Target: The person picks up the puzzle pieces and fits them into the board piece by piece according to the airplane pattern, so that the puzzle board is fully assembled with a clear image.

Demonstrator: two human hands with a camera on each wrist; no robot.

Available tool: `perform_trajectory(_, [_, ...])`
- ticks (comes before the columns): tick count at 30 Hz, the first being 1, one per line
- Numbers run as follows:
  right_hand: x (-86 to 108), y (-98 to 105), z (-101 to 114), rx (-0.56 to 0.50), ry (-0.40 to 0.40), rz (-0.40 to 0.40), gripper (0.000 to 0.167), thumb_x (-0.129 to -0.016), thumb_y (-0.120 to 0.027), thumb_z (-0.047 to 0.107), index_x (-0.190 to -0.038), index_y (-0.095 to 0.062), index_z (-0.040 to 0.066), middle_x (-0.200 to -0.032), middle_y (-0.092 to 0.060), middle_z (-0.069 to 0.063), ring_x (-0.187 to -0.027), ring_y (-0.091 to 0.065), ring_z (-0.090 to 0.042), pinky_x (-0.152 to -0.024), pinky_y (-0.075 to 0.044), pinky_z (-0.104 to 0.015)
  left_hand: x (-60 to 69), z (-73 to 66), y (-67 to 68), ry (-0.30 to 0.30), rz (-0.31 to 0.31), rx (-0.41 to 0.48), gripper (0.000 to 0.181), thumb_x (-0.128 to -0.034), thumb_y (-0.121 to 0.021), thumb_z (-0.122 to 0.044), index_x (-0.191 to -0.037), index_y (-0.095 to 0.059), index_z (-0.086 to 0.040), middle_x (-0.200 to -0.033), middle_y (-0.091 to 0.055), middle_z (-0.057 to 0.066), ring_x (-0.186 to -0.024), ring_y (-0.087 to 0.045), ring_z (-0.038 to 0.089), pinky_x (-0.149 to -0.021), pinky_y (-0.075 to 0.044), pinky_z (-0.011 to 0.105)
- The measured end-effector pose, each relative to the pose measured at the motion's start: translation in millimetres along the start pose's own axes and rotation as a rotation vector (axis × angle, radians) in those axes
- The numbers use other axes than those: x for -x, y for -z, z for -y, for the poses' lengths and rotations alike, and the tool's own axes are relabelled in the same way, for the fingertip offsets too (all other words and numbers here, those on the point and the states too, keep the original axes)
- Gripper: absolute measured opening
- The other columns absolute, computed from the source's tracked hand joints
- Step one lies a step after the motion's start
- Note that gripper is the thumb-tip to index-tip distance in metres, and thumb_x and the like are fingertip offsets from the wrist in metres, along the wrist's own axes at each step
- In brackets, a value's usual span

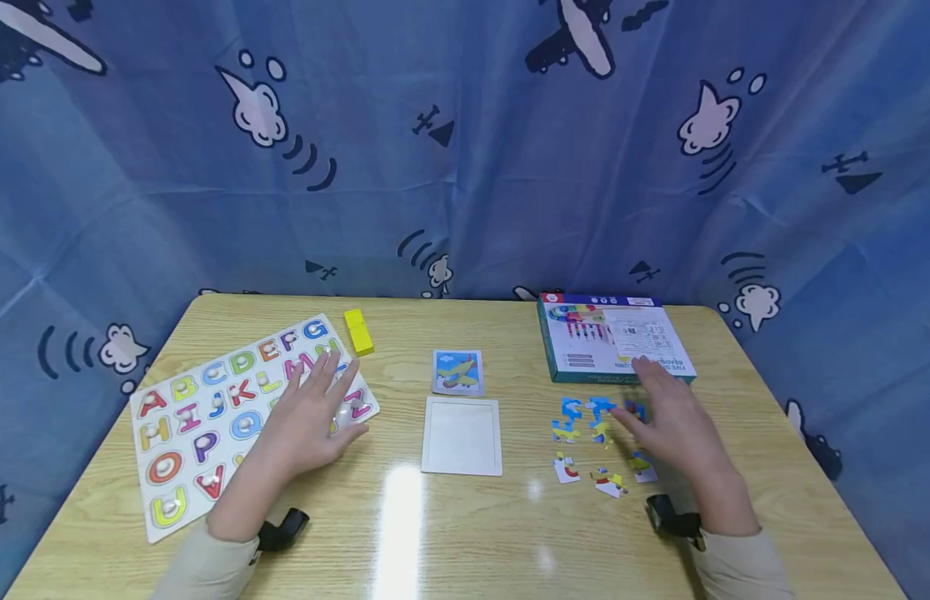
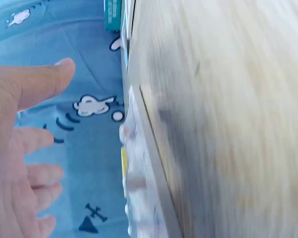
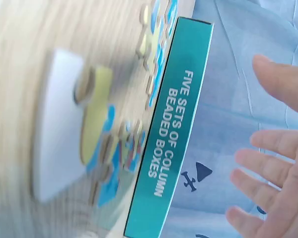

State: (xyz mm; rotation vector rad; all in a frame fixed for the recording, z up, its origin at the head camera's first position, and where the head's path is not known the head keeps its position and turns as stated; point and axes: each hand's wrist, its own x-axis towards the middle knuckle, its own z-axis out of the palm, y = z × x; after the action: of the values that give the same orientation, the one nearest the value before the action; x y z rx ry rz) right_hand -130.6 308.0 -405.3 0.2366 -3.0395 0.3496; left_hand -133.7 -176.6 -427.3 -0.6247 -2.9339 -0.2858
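Your left hand (image 1: 303, 421), over alphabet board (image 1: 225, 421) at tray's 9 o'clock: fingers spread, nothing held. Your right hand (image 1: 678, 421), 3 o'clock: fingers apart, nothing held.
White tray (image 1: 462, 436), mid-table (image 1: 510, 533): bare, looks like zero progress.
Airplane card (image 1: 457, 372): 12 o'clock of tray.
Puzzle pieces (image 1: 602, 432), 3 o'clock: loose, visible ones seemingly all left.
Around: box (image 1: 618, 340), 2 o'clock; yellow block (image 1: 358, 332), 10–11 o'clock.
In way: your right hand blocks head view near some pieces.
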Motion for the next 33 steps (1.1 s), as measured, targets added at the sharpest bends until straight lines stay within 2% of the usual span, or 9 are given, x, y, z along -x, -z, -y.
perform_trajectory(3, [-1.4,-2,3,-0.069,-0.014,0.044,0.081,-0.086,-0.068,0.036,-0.146,-0.03,-0.004,-0.144,-0.035,-0.031,-0.13,-0.034,-0.05,-0.104,-0.031,-0.064,-3.1,-7.2,-2.1,-0.068,-0.012,0.084,0.082,-0.085,-0.066,-0.042,-0.149,-0.029,-0.008,-0.154,-0.028,0.018,-0.142,-0.025,0.035,-0.115,-0.02,0.056])
perform_trajectory(7, [-2.1,-6,7,-0.135,-0.021,0.075,0.074,-0.087,-0.068,0.031,-0.144,-0.034,-0.002,-0.141,-0.04,-0.031,-0.128,-0.037,-0.05,-0.102,-0.035,-0.063,-8.6,-17.9,-7.0,-0.137,-0.004,0.237,0.076,-0.0854,-0.069,-0.033,-0.147,-0.035,-0.005,-0.151,-0.034,0.015,-0.141,-0.03,0.03,-0.116,-0.024,0.05])
perform_trajectory(11, [-2.9,-8,11,-0.192,-0.025,0.1,0.068,-0.088,-0.067,0.028,-0.143,-0.039,0.0,-0.14,-0.042,-0.03,-0.128,-0.039,-0.05,-0.1,-0.038,-0.062,-16.1,-27.6,-14.1,-0.161,0.037,0.37,0.068,-0.0859,-0.07,-0.028,-0.143,-0.042,-0.005,-0.148,-0.041,0.013,-0.138,-0.037,0.027,-0.114,-0.03,0.045])
perform_trajectory(19, [-5.7,-13,15,-0.301,0.024,0.112,0.06,-0.088,-0.069,0.024,-0.139,-0.046,0.002,-0.139,-0.047,-0.025,-0.129,-0.041,-0.046,-0.101,-0.038,-0.061,-31.6,-41.6,-32.7,-0.176,0.166,0.586,0.059,-0.088,-0.068,-0.025,-0.14,-0.047,-0.006,-0.142,-0.049,0.008,-0.131,-0.046,0.025,-0.108,-0.039,0.042])
perform_trajectory(27, [-13.1,-22,16,-0.36,0.057,0.167,0.057,-0.088,-0.069,0.024,-0.137,-0.049,0.002,-0.138,-0.051,-0.019,-0.129,-0.044,-0.04,-0.102,-0.04,-0.057,-40.5,-49.0,-49.7,-0.148,0.195,0.746,0.056,-0.0863,-0.07,-0.022,-0.138,-0.051,-0.009,-0.138,-0.053,0.006,-0.132,-0.045,0.023,-0.109,-0.038,0.043])
perform_trajectory(33, [-17.5,-28,16,-0.376,0.071,0.215,0.055,-0.087,-0.069,0.023,-0.134,-0.052,0.002,-0.134,-0.055,-0.017,-0.126,-0.047,-0.039,-0.1,-0.042,-0.055,-40.8,-49.8,-56.0,-0.109,0.188,0.785,0.057,-0.0844,-0.072,-0.019,-0.137,-0.052,-0.011,-0.139,-0.053,0.006,-0.132,-0.045,0.024,-0.11,-0.037,0.043])
